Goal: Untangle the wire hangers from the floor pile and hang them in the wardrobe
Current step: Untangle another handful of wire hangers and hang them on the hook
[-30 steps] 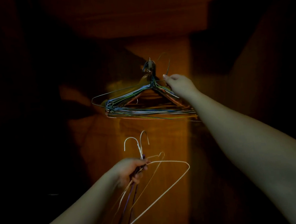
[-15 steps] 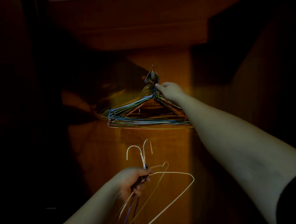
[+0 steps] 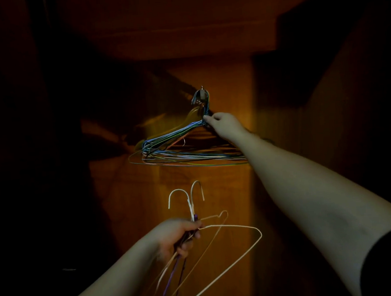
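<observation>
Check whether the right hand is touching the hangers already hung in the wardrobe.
Touching. The head view shows the right hand with fingertips against the neck of the hung hangers, no gap visible.

- The scene is very dim; most of the frame sinks into near-black, above all the left side and the corners.
- A warm orange glow lights the wardrobe back panel, brightest just right of the right hand's fingers.
- The forearms catch a pale, cooler light from the camera side.
- Hard shadows fall on the panel left of those fingers.
- The hanging hangers are smeared by blur.
- The held hangers by the left hand look sharper, though their lower wires blur.
- Wide-angle stretch enlarges the arms near the bottom edge.
</observation>
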